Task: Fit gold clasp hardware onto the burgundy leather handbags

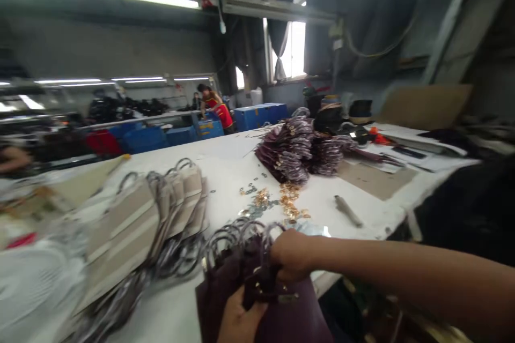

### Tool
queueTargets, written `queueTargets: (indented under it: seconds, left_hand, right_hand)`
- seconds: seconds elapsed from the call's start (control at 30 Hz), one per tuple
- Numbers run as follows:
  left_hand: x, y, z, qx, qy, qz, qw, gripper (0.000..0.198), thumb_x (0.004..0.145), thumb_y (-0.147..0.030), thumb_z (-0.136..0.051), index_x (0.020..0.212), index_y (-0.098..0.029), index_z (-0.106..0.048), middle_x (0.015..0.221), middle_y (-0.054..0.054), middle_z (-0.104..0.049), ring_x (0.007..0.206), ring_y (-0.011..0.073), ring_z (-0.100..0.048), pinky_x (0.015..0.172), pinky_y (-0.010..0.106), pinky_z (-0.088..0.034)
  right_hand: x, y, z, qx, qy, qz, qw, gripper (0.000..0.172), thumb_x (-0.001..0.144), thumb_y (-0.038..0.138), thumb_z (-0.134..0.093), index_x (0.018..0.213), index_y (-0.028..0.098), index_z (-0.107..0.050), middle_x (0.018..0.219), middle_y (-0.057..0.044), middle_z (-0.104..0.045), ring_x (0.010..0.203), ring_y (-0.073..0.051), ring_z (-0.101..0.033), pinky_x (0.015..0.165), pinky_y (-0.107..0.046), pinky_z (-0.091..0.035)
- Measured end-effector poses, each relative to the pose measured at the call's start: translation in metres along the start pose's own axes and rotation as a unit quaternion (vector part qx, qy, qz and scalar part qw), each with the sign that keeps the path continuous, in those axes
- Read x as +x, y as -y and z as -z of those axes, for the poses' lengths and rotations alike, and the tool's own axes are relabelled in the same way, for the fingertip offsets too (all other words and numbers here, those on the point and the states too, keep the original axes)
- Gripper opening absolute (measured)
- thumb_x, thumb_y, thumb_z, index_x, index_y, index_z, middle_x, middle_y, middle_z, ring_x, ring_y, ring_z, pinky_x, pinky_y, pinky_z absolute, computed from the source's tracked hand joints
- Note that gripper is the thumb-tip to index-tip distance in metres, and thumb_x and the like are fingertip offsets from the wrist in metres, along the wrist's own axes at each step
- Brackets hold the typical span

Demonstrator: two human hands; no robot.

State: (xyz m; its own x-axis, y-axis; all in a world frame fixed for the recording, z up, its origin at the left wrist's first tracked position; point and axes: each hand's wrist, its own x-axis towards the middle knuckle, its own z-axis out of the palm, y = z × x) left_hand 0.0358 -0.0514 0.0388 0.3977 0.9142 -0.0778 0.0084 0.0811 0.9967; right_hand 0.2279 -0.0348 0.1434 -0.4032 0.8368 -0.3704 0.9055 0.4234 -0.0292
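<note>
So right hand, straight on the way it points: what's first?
Probably the curved handle right beside the right hand, possibly already touching; blur and a single view leave depth unclear.

Head-worn view, forward and down, near hands (295, 254)

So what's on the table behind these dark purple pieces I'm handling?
Just beyond the dark purple pieces, loose gold-colored bits and grayish bits lie on the white table. Whatever sits directly behind the pieces or the right hand is covered.
</note>
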Motion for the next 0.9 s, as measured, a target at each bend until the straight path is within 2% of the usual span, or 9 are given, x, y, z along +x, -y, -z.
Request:
queueTargets:
  seconds: [0.07,0.13,0.3,0.43,0.53,0.67,0.8,0.9]
  left_hand:
    - [-0.003,-0.003,0.004,-0.022,0.068,-0.014,0.997,0.058,0.073,-0.059,-0.081,0.109,-0.014,-0.079,0.107,0.012,-0.077,0.113,0.0361,-0.066,0.105,0.045,-0.049]
    - [-0.008,-0.005,0.007,-0.034,0.088,-0.031,0.995,0.053,0.08,-0.054,-0.078,0.116,-0.014,-0.078,0.11,0.011,-0.076,0.113,0.0344,-0.065,0.105,0.044,-0.048]
    - [-0.011,-0.007,0.006,-0.062,0.084,-0.052,0.993,0.049,0.085,-0.053,-0.074,0.117,-0.015,-0.078,0.107,0.011,-0.076,0.106,0.032,-0.067,0.102,0.041,-0.049]
    - [-0.005,-0.004,0.008,-0.058,0.087,-0.03,0.994,0.049,0.082,-0.052,-0.078,0.116,-0.016,-0.079,0.106,0.01,-0.077,0.103,0.0308,-0.068,0.101,0.04,-0.048]
    - [0.002,0.0,0.012,-0.053,0.088,-0.007,0.995,0.05,0.079,-0.051,-0.081,0.116,-0.017,-0.079,0.107,0.009,-0.077,0.109,0.0322,-0.066,0.102,0.04,-0.048]
    - [0.007,0.005,0.014,-0.046,0.07,-0.009,0.996,0.05,0.076,-0.052,-0.083,0.111,-0.016,-0.08,0.104,0.011,-0.077,0.108,0.0341,-0.067,0.1,0.041,-0.049]
    - [0.007,0.006,0.012,-0.039,0.068,-0.017,0.997,0.048,0.077,-0.051,-0.083,0.11,-0.017,-0.08,0.104,0.011,-0.077,0.103,0.0324,-0.068,0.103,0.043,-0.049]
    - [0.006,0.008,0.012,-0.036,0.07,-0.022,0.997,0.047,0.078,-0.049,-0.082,0.113,-0.017,-0.079,0.107,0.01,-0.077,0.107,0.0323,-0.067,0.105,0.042,-0.048]
  right_hand:
    - [0.001,0.003,-0.003,0.02,-0.018,-0.004,1.0,0.032,0.08,0.041,-0.068,0.106,0.026,-0.08,0.096,-0.008,-0.08,0.091,-0.031,-0.075,0.069,-0.032,-0.052]
    - [0.004,0.003,-0.008,0.046,-0.033,-0.004,0.998,0.031,0.074,0.038,-0.071,0.101,0.027,-0.082,0.093,-0.008,-0.08,0.09,-0.031,-0.075,0.069,-0.032,-0.052]
    - [0.011,0.002,-0.022,0.086,-0.064,-0.023,0.994,0.023,0.07,0.033,-0.071,0.089,0.028,-0.083,0.085,-0.006,-0.079,0.084,-0.029,-0.075,0.069,-0.031,-0.049]
    - [0.014,0.001,-0.023,0.095,-0.071,-0.035,0.992,0.021,0.069,0.035,-0.074,0.088,0.029,-0.083,0.083,-0.005,-0.079,0.084,-0.029,-0.075,0.068,-0.03,-0.049]
    - [0.015,0.001,-0.017,0.085,-0.058,-0.047,0.994,0.023,0.07,0.038,-0.077,0.09,0.029,-0.083,0.086,-0.005,-0.08,0.086,-0.029,-0.075,0.068,-0.031,-0.049]
    - [0.016,0.001,-0.013,0.077,-0.043,-0.049,0.995,0.028,0.073,0.041,-0.078,0.098,0.03,-0.083,0.091,-0.005,-0.08,0.091,-0.028,-0.074,0.074,-0.03,-0.05]
    - [0.015,0.0,-0.018,0.066,-0.052,-0.04,0.996,0.031,0.076,0.042,-0.074,0.105,0.033,-0.081,0.098,-0.005,-0.08,0.094,-0.029,-0.074,0.075,-0.031,-0.051]
    - [0.014,0.001,-0.022,0.05,-0.057,-0.052,0.996,0.033,0.077,0.042,-0.072,0.107,0.031,-0.081,0.098,-0.006,-0.08,0.093,-0.029,-0.074,0.074,-0.032,-0.051]
